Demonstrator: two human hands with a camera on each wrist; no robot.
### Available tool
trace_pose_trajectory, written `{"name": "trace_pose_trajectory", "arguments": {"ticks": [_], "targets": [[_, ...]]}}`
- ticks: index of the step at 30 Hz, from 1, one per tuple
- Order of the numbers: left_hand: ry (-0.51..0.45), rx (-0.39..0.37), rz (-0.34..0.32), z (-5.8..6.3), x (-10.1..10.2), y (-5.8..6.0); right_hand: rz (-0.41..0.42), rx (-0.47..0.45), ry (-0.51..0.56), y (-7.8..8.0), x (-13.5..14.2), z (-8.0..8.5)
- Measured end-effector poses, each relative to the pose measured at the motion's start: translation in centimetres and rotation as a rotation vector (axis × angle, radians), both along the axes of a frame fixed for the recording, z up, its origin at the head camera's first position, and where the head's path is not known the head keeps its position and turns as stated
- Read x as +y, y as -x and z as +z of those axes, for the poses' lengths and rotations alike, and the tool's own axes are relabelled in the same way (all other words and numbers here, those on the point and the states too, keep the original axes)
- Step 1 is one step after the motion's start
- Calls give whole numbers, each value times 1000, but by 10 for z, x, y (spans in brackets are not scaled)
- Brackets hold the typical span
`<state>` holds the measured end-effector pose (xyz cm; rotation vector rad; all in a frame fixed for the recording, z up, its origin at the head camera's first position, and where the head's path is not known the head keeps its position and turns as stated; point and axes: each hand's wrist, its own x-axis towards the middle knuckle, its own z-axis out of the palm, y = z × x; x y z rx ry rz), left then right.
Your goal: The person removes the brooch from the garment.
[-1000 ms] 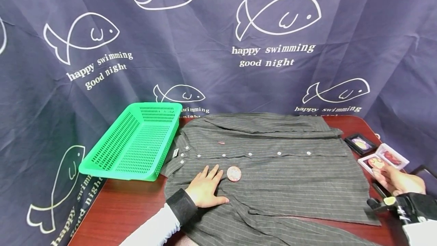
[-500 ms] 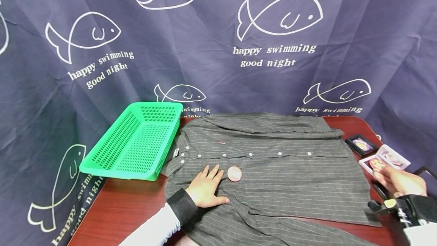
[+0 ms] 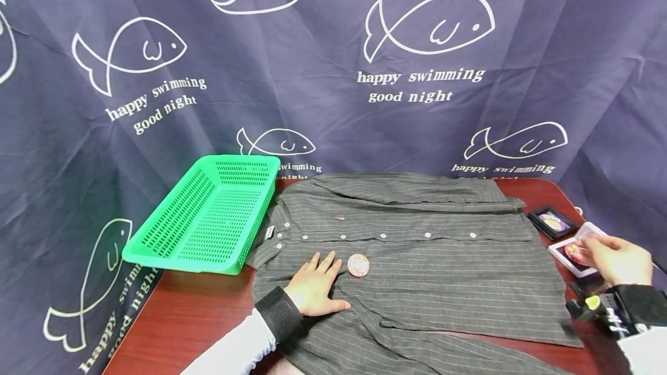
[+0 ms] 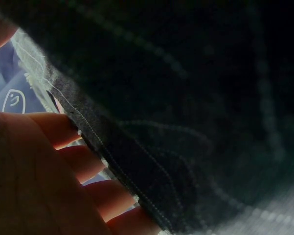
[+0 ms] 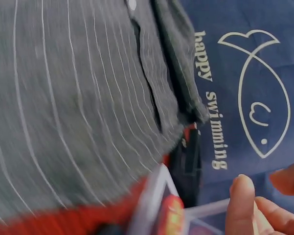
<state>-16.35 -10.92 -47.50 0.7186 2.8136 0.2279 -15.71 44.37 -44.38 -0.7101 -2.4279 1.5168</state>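
- White sleeve, left arm, black band at the wrist; is entering from the near edge.
- Red-brown surface, glossy; is carrying the garment and cases.
- Dark grey shirt, pale pinstripes, row of white buttons; is lying spread out, collar pointing toward the basket side, one sleeve trailing along the near edge.
- Left hand; is resting palm down on the shirt, fingers straight, spread and released.
- Round pinkish badge; is lying on the shirt just beyond the left fingertips.
- Right hand; is reaching over the white case, fingers bent; whether they are gripping anything cannot be told.
- White case, lid raised; is sitting under the right hand, just beside the shirt's hem.
- Red-and-gold round piece; is showing at the white case, partly behind the right fingers.
- Green basket, perforated plastic; is standing beside the collar.
- Black case, purple-and-yellow piece inside; is lying just beyond the white case.
- Blue curtain, white fish and lettering; is hanging behind everything.
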Motion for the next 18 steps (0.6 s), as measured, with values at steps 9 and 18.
{"name": "trace_pose_trajectory", "arguments": {"ticks": [9, 18], "targets": [[-15, 1, -6, 1, 0, -1, -55, 4, -608, 18, 6, 21], [-18, 4, -12, 1, 0, 0, 31, -100, -717, 27, 25, 20]]}}
